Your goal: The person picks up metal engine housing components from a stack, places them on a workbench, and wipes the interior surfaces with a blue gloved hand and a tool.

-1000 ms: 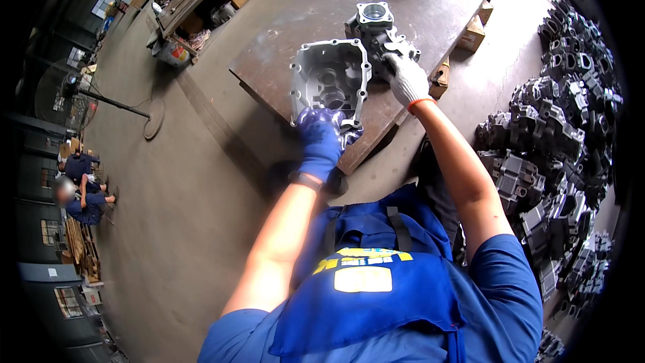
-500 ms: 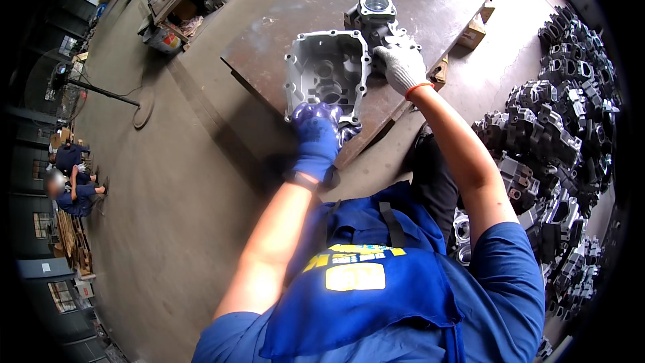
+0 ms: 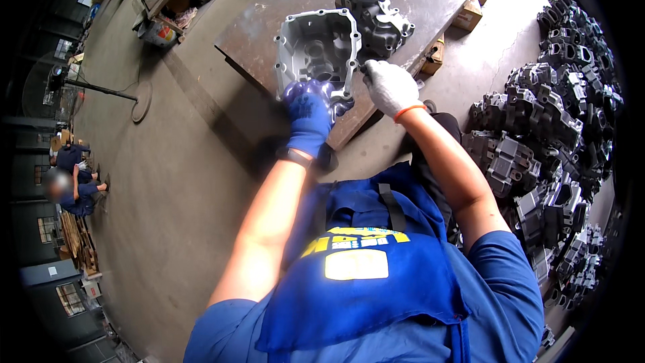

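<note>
My left hand [image 3: 310, 104], in a blue and purple coated glove, grips the near rim of a grey cast-metal housing [image 3: 285, 44]. The housing's open side faces up, showing ribs and round bores within, and bolt lugs run around its rim. My right hand [image 3: 391, 86], in a white knit glove with an orange cuff, is closed just right of the housing. Something small and dark shows at its fingertips, too small to make out. Beyond it, a second metal casting [image 3: 379, 23] with a square flange and round bore stands on the table.
The brown metal table [image 3: 447, 0] has its near corner close to my body. Heaps of castings [image 3: 547, 121] lie on the floor at the right. Cardboard boxes [image 3: 468, 15] sit beside the table. A pedestal fan [image 3: 101, 87] and seated people [image 3: 77, 185] are at the left.
My right hand has drawn back from the second casting, toward me and slightly left, to the housing's right side. My left hand keeps its hold on the rim. The whole view has shifted slightly.
</note>
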Action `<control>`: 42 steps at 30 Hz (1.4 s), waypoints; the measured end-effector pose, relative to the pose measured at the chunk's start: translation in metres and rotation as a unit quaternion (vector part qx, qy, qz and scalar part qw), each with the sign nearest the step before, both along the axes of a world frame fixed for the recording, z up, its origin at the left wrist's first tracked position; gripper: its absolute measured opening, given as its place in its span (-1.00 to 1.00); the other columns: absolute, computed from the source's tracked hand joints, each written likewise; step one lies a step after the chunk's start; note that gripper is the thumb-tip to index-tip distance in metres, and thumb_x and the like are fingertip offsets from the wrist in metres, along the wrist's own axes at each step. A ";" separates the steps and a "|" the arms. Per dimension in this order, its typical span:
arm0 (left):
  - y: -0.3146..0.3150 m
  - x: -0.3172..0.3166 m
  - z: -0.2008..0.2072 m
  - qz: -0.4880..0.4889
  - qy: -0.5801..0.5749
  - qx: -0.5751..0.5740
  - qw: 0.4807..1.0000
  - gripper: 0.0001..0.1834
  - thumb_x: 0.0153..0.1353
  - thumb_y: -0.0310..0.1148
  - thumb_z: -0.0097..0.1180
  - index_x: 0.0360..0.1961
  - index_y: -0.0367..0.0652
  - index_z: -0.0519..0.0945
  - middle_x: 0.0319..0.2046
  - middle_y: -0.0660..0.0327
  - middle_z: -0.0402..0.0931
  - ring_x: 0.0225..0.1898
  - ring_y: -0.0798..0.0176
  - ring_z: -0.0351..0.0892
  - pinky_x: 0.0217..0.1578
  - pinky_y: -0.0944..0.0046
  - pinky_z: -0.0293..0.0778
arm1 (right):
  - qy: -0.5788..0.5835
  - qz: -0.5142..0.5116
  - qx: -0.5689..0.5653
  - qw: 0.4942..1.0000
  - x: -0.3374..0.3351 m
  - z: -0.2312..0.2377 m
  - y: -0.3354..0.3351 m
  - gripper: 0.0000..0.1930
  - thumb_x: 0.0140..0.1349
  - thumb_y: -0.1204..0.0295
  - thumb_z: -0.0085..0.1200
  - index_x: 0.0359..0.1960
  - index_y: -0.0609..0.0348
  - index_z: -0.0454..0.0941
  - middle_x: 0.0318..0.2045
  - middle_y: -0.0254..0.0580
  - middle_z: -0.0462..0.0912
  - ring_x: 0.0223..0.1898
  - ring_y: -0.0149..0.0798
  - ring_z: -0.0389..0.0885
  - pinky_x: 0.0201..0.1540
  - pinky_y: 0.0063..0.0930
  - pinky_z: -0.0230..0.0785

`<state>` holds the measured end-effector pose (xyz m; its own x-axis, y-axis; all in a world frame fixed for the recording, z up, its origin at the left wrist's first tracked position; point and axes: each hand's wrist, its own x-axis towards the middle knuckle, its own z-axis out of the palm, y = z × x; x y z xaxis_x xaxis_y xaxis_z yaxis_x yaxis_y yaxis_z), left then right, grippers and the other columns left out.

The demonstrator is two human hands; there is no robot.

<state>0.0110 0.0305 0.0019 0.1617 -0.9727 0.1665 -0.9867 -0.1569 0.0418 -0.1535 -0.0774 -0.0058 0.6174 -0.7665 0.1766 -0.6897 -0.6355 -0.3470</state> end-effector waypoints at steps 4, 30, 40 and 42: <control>-0.002 0.006 -0.017 -0.007 -0.001 -0.092 0.996 -0.63 -0.10 0.03 0.45 -0.37 0.03 0.73 -0.37 0.12 0.67 -0.28 0.02 0.66 -0.20 0.02 0.48 | -0.035 0.012 0.009 0.999 -0.008 0.007 0.012 -0.80 0.33 0.28 -0.03 -0.18 0.08 0.55 -0.28 0.01 0.68 -0.21 0.06 0.69 -0.15 -0.03 0.51; -0.080 0.037 -0.029 0.087 -0.065 -0.174 0.979 -0.68 0.10 -0.12 0.28 -0.35 -0.19 0.62 -0.33 -0.01 0.58 -0.20 -0.08 0.56 -0.05 -0.07 0.36 | -0.215 -0.127 0.208 0.946 -0.056 -0.119 0.040 -0.70 0.29 0.30 0.12 0.03 0.05 0.57 -0.15 -0.04 0.69 -0.09 0.06 0.65 -0.02 -0.13 0.48; -0.194 0.207 -0.013 0.089 -0.139 -0.077 0.983 -0.65 -0.11 -0.20 0.46 -0.24 -0.02 0.74 -0.29 0.04 0.70 -0.24 -0.06 0.69 -0.14 0.08 0.58 | -0.368 -0.208 0.383 0.821 -0.059 -0.150 -0.005 -0.67 0.30 0.45 0.16 0.07 0.29 0.56 -0.21 -0.13 0.71 -0.23 -0.35 0.63 -0.10 -0.46 0.48; -0.198 0.211 -0.002 0.140 -0.119 -0.017 0.983 -0.37 -0.10 -0.16 0.44 0.08 -0.01 0.60 -0.01 -0.01 0.61 0.03 -0.11 0.59 0.07 0.02 0.49 | -0.370 -0.217 0.442 0.788 -0.055 -0.141 -0.017 -0.68 0.32 0.46 0.14 0.08 0.30 0.55 -0.23 -0.21 0.68 -0.32 -0.42 0.58 -0.19 -0.51 0.46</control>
